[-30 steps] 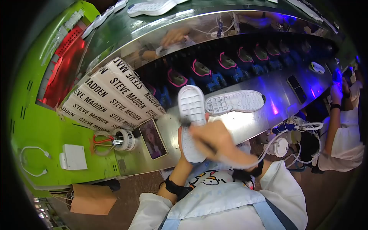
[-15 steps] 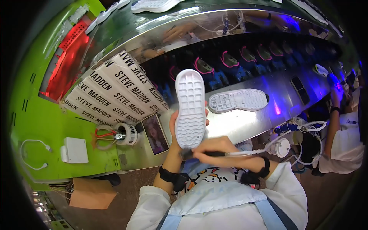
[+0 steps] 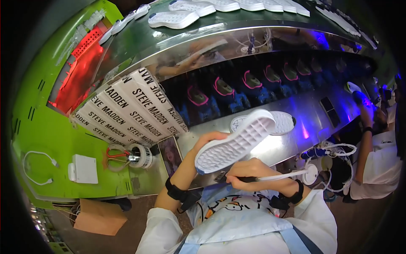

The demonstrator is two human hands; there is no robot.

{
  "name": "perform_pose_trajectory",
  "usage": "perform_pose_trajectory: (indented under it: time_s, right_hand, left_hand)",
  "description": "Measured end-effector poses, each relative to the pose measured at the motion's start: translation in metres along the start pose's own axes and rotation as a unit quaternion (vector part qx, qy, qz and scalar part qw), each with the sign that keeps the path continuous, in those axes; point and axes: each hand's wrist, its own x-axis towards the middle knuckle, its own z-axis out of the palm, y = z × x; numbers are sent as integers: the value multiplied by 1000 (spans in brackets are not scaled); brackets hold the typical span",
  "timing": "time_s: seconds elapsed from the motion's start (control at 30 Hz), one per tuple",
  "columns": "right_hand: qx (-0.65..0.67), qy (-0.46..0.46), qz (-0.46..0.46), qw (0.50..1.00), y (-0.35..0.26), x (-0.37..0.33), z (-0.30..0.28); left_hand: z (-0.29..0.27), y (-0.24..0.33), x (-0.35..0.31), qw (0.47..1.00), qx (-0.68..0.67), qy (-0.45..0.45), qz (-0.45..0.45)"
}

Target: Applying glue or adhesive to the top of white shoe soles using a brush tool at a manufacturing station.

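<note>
My left hand (image 3: 209,140) grips a white shoe sole (image 3: 237,142) by its far left edge. The sole is tilted, with its grid and wavy tread facing me and its lower end dark blue. In my right hand (image 3: 249,169) is a slim brush-like tool (image 3: 281,176) with a black grip and white rear part. Its dark tip (image 3: 220,177) lies just below the sole's lower end, apparently apart from it. A second white sole (image 3: 284,122) rests on the metal bench behind, partly covered by the held one.
A printed box (image 3: 131,108) stands left of a tablet (image 3: 170,154). Tape and scissors (image 3: 134,158) lie beside a white charger (image 3: 84,169). Shoe uppers (image 3: 224,86) line the dark channel; white soles (image 3: 173,19) lie above. A dark phone (image 3: 329,111) and a co-worker (image 3: 378,165) are at right.
My left hand has tipped the sole from upright to slanting, its upper end swinging right over the second sole. My right hand has moved slightly right and down with the tool.
</note>
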Motion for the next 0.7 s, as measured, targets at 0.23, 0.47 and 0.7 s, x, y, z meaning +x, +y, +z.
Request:
perform_pose_trajectory:
  time_s: [0.23, 0.47, 0.7]
  right_hand:
    - [-20, -63, 80, 995, -8, 0, -18]
    - [11, -14, 61, 998, 7, -4, -32]
    - [41, 14, 108, 993, 36, -21, -38]
  left_hand:
    - [28, 6, -2, 974, 168, 146, -52]
    - [36, 21, 0, 945, 284, 144, -79]
    - [30, 23, -2, 901, 399, 171, -20]
